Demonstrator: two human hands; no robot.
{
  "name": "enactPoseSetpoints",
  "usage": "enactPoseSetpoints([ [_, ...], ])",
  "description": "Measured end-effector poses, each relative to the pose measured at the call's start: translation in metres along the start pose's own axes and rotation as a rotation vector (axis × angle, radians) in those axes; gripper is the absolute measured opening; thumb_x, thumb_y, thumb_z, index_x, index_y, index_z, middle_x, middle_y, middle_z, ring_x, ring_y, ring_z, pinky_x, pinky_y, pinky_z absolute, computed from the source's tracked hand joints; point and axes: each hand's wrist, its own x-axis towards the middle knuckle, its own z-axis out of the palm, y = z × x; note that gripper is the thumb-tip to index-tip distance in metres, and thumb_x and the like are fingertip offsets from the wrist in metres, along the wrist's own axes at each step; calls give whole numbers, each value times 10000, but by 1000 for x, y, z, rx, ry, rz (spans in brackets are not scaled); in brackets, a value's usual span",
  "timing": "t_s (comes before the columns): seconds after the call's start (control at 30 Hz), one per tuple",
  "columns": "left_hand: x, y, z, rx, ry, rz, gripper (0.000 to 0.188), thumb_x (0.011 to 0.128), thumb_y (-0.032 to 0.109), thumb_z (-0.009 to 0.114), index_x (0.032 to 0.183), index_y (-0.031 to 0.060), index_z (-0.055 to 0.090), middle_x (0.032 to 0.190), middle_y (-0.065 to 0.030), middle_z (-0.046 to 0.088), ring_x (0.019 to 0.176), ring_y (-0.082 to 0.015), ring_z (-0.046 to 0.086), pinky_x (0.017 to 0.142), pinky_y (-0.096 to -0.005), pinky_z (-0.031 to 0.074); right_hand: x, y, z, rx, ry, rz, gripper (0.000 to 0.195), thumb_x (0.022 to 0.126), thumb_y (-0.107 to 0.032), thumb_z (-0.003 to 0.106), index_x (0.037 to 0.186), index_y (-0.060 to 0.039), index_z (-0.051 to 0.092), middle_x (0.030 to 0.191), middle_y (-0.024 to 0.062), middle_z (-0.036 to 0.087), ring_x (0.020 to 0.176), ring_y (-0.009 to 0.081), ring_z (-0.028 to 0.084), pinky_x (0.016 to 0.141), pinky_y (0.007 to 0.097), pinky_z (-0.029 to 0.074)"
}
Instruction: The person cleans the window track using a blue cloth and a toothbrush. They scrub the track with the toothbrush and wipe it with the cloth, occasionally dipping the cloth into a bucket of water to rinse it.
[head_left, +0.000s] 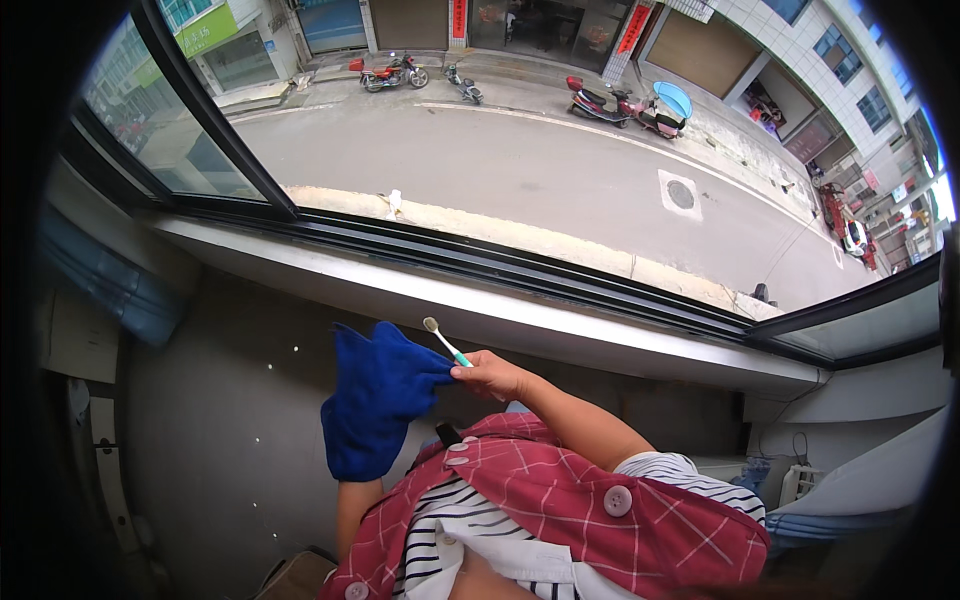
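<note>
My right hand (489, 375) holds a toothbrush (454, 351) with a white and turquoise handle, its bristle head pointing up and to the left. The fingers of this hand also pinch a corner of a blue cloth (375, 409). That cloth is draped over my left hand and wrist, so the left hand itself is hidden; only the bare forearm shows below it. Both hands are in front of my body, on the room side of the window sill (420, 300).
A sliding window with a black frame (525, 274) stands open above the sill. Outside lie a street, parked scooters (600, 103) and a red motorcycle (394, 75). Blue curtains (112, 274) hang at the left, and a pale curtain (870, 480) at the right. Small white spots dot the dark floor (202, 420).
</note>
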Motion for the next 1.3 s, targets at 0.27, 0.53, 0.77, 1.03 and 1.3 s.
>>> enactPoseSetpoints([
  [0.27,26,31,71,41,147,-100,272,851,266,642,1019,60,582,1033,-115,629,955,-241,604,836,-378,473,-106,-121,-80,-278,159,-232,241,877,-285,699,867,-67,597,649,-63,474,561,37,396,490,217,307],
  [0.53,121,39,158,-5,208,-59,273,854,243,636,1048,58,583,1051,-117,631,966,-239,606,848,-368,472,-66,-222,-149,-507,427,-621,186,878,-197,702,909,-30,626,687,-42,547,651,45,457,590,223,394],
  [0.77,181,29,178,-6,247,-35,278,856,223,631,1073,56,583,1067,-119,633,976,-238,608,858,-359,471,3,-163,-199,-1125,587,-358,460,950,-393,515,1300,-96,491,839,239,661,834,441,631,729,510,477],
  [1.03,192,6,153,-7,252,-53,287,858,200,624,1103,54,583,1086,-120,635,987,-236,610,870,-349,470,-18,-117,-195,-1266,301,-237,425,862,-199,568,1280,-125,564,982,206,669,878,410,632,761,485,505],
  [1.3,191,4,134,11,227,-54,300,861,176,618,1132,52,584,1104,-122,638,998,-234,612,881,-339,469,55,-132,-182,-1604,216,-336,386,882,-194,541,1265,-173,579,774,141,644,680,327,645,596,454,521],
])
